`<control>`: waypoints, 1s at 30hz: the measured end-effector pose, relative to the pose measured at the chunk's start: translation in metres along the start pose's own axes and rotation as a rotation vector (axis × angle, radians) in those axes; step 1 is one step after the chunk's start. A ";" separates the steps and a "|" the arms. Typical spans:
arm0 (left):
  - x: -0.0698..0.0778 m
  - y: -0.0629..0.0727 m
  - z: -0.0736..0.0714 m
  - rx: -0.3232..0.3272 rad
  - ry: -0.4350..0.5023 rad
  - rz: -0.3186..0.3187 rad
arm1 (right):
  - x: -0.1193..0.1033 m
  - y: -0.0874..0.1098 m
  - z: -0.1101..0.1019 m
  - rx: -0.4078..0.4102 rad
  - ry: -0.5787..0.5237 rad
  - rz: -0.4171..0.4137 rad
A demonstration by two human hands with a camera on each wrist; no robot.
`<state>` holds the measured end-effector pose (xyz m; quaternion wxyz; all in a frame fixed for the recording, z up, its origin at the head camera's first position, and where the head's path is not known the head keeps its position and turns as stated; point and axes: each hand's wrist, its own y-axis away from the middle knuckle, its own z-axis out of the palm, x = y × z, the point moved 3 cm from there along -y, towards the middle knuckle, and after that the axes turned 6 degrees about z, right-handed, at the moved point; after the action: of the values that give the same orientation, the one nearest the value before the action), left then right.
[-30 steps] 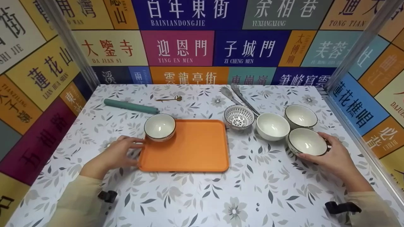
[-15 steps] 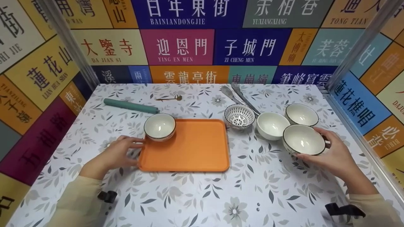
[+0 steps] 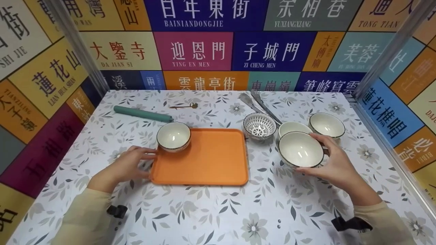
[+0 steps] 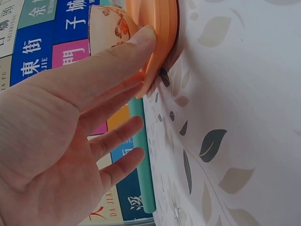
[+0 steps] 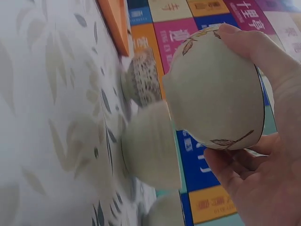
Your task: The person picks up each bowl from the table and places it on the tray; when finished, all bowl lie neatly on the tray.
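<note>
My right hand (image 3: 332,165) grips a cream bowl (image 3: 301,149) with a dark rim, thumb on its near side and fingers on its far side. The right wrist view shows this bowl (image 5: 216,89) raised off the table, leaf sprigs on its outside. It partly hides a plain white bowl (image 3: 293,127) behind it. An orange tray (image 3: 211,160) lies left of centre, and a dark-rimmed bowl (image 3: 173,136) sits on its far left corner. At the tray's left edge rests my left hand (image 3: 126,165), thumb and index finger at the rim, other fingers extended.
A black-and-white patterned bowl (image 3: 259,126) stands just right of the tray, and another cream bowl (image 3: 327,125) at the back right. Behind are metal utensils (image 3: 262,103), a small gold spoon (image 3: 185,106) and a green stick (image 3: 143,114). Printed panels wall the table.
My right hand has lifted the cream bowl from the right-hand group and carried it left, in front of the plain white bowl. The left hand and tray have stayed in place.
</note>
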<state>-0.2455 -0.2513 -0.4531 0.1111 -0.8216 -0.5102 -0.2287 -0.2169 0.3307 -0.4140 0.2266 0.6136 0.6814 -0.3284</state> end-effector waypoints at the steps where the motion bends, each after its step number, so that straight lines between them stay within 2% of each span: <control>1: 0.000 0.000 0.000 -0.001 -0.003 0.001 | -0.003 -0.002 0.005 -0.008 -0.008 -0.015; 8: 0.001 0.000 -0.001 -0.002 -0.034 0.017 | -0.030 -0.015 0.047 -0.081 -0.093 -0.133; 16: 0.000 0.000 -0.001 0.000 -0.010 0.000 | -0.065 -0.026 0.098 -0.195 -0.085 -0.215; 23: 0.000 0.001 -0.001 0.021 -0.023 0.048 | -0.090 -0.036 0.140 -0.270 -0.102 -0.239; 30: -0.001 0.001 -0.001 0.010 0.010 0.007 | -0.112 -0.038 0.177 -0.372 -0.163 -0.234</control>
<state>-0.2453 -0.2532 -0.4527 0.1184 -0.8218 -0.5077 -0.2297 -0.2546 0.1235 -0.4486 0.3503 0.4493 0.7764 -0.2694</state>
